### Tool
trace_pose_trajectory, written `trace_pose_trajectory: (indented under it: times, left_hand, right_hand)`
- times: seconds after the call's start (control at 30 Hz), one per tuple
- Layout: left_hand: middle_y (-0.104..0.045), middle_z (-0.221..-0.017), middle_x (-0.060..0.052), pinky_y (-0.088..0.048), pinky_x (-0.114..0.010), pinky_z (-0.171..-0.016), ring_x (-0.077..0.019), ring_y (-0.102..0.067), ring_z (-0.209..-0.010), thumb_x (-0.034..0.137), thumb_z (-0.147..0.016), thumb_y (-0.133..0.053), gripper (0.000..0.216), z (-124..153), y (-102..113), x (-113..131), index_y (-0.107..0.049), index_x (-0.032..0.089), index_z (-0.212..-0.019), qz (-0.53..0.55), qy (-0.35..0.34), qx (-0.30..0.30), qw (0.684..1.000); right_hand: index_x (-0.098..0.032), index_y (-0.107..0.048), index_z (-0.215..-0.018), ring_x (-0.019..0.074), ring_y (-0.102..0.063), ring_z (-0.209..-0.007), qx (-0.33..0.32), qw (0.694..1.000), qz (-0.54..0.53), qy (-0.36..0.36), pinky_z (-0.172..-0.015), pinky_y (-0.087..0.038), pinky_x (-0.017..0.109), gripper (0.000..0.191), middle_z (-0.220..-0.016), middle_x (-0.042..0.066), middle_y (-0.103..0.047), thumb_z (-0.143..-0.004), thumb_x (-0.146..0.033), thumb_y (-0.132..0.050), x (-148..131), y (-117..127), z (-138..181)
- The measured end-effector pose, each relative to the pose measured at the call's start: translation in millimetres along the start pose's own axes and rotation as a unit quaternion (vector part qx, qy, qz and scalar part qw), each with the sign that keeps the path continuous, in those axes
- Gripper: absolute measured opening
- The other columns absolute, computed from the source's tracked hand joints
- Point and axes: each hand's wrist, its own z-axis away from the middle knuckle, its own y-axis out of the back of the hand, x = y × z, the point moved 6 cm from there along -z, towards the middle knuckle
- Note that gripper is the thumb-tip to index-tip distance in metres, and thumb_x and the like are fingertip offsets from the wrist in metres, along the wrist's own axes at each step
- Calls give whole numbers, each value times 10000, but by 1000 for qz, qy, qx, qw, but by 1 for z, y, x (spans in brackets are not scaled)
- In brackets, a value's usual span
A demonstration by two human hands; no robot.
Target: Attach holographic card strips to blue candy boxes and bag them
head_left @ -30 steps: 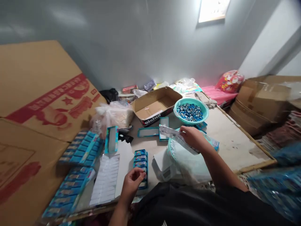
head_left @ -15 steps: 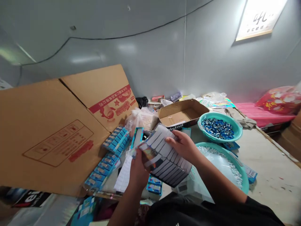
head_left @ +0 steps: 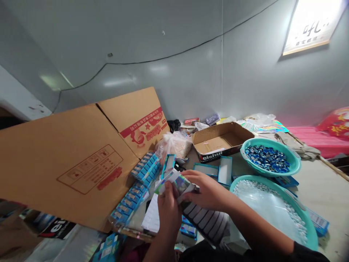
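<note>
Both my hands meet over the table's near edge. My left hand (head_left: 168, 206) and my right hand (head_left: 207, 190) are closed on a small shiny card packet (head_left: 182, 183), with a white edge sticking out to the left. Under my right wrist hangs a dark sheet with rows of white strips (head_left: 209, 223). Small blue boxes (head_left: 188, 230) lie on the table just below my hands.
Rows of blue boxes (head_left: 137, 182) lean against a big flattened carton (head_left: 68, 167) on the left. An open brown box (head_left: 218, 140), a teal basin of blue pieces (head_left: 269, 158) and a teal basin of white pieces (head_left: 272, 207) stand to the right.
My left hand left the blue boxes and rose to meet my right. The striped sheet, held up half a second ago, now hangs low, and both hands close on the small packet.
</note>
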Motion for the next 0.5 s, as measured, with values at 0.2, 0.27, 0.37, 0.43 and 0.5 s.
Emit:
trace_pose_trajectory:
  times: [0.2,0.27,0.37,0.43,0.5]
  left_hand:
    - [-580,-1291,-169,-426,-483,-1078,-328,-524,-1273,449,-739,-786,744,7,26,55,-485,188,-1367,-158,-255,186,936]
    - [-635,-1267,-139,-259,-543,-1180,-329,-530,-1277,322,-773,-771,534,9,15,74,-606,230,-1273,-289,-371,78,879]
    - [-723,-1181,-64,-196,-527,-1200,-274,-622,-1179,197,-876,-640,387,11,0,81,-644,295,-1251,-411,-464,-86,780]
    - [-735,-1178,-63,-249,-498,-1184,-252,-642,-1158,160,-894,-609,387,13,0,84,-635,264,-1265,-423,-523,-81,736]
    - [-743,-1163,-79,-300,-487,-1164,-244,-656,-1143,136,-888,-619,340,16,1,85,-659,220,-1215,-409,-570,-54,711]
  right_hand:
    - [-204,-688,-756,170,-608,-635,-40,976,175,-125,-549,-313,264,168,-745,47,-724,-863,-175,-561,32,-9,1]
    - [-199,-691,-781,180,-626,-656,-65,968,217,-110,-553,-282,278,166,-787,71,-745,-866,-169,-552,34,-12,1]
    - [-190,-692,-837,188,-650,-677,-87,961,245,-93,-555,-266,288,156,-831,95,-759,-880,-182,-543,33,-14,1]
    - [-184,-690,-879,191,-663,-706,-88,961,245,-95,-558,-268,283,148,-856,98,-760,-895,-204,-545,31,-12,1]
    - [-187,-687,-925,188,-670,-735,-91,966,225,-90,-571,-284,271,151,-879,87,-761,-917,-230,-543,26,-10,3]
